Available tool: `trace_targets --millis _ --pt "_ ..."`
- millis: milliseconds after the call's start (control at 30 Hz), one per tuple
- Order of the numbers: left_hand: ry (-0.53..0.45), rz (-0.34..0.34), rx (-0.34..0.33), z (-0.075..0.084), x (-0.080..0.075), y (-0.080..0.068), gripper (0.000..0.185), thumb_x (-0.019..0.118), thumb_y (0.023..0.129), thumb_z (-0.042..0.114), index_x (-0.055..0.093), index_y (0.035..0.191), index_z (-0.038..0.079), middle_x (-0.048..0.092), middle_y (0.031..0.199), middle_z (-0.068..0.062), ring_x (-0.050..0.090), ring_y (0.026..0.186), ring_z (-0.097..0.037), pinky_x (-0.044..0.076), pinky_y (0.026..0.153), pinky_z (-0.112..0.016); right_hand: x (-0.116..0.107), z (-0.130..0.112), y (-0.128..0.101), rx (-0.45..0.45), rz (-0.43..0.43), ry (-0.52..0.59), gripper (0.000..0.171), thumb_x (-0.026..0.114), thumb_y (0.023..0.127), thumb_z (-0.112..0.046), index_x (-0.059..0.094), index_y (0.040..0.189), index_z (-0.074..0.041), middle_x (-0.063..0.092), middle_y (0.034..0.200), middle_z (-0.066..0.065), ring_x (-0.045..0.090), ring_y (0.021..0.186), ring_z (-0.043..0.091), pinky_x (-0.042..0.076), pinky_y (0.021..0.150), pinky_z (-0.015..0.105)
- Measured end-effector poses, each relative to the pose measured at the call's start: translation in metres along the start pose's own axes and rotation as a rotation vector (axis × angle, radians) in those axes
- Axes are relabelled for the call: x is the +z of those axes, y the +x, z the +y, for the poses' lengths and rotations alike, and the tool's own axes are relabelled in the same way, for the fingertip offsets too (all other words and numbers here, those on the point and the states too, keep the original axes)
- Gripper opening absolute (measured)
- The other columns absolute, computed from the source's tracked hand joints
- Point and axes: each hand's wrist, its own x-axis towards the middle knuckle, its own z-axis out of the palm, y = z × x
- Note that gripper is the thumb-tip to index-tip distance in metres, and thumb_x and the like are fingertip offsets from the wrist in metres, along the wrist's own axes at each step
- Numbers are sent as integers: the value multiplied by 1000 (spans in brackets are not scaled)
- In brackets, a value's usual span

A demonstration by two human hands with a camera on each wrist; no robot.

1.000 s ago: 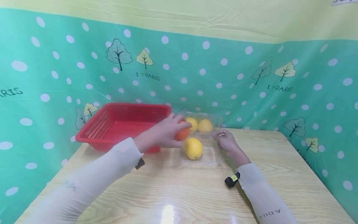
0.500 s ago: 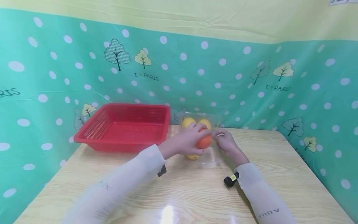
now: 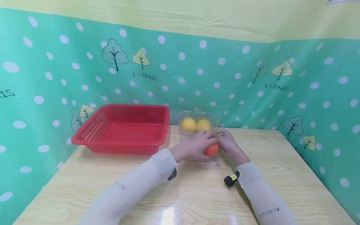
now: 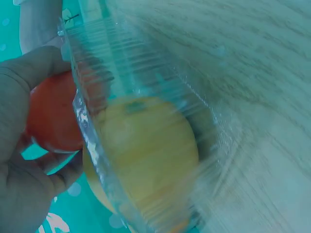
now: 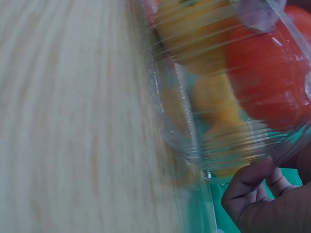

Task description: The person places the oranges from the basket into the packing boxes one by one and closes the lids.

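My left hand (image 3: 194, 146) holds a red tomato (image 3: 211, 149) inside the right front of a clear hinged plastic box (image 4: 92, 141), fingers curled over it. In the left wrist view a large yellow fruit (image 4: 146, 155) shows through the box wall; in the head view my left hand mostly hides it. Two yellow fruits (image 3: 188, 124) sit side by side at the back of the box. My right hand (image 3: 229, 143) pinches the box's right edge between thumb and fingers. Through the plastic in the right wrist view, the tomato (image 5: 269, 73) lies close to that edge.
A red perforated plastic basket (image 3: 129, 132) stands left of the box, with nothing seen in it. Both are on a wooden table (image 3: 197, 193) before a green dotted curtain (image 3: 180, 72). A black wrist camera (image 3: 232, 179) is strapped to the right sleeve.
My left hand has carried the tomato rightward from beside the basket, over the front yellow fruit, and down into the box's right front. My right hand still pinches the box edge.
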Motion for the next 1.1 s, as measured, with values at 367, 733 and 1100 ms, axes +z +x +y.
trace_targets --millis 367,733,1100 --pt "18 -36 55 -2 12 6 61 79 89 34 57 144 23 38 160 -6 41 142 -31 39 115 -45 -5 1 1 26 -70 28 17 56 97 -5 52 114 -4 64 103 7 61 74 12 50 60 23" --pt "13 -40 81 -7 20 7 55 79 89 25 60 141 18 47 152 -7 45 139 -30 35 118 -42 -7 1 2 18 -102 34 20 56 106 -21 52 114 -4 67 90 2 61 72 9 48 58 23" --pt "62 -105 55 -6 19 7 64 78 91 25 52 149 22 34 163 -6 37 147 -30 31 121 -42 -6 2 2 13 -87 19 21 58 105 -22 52 113 -4 64 92 2 56 68 9 47 57 22"
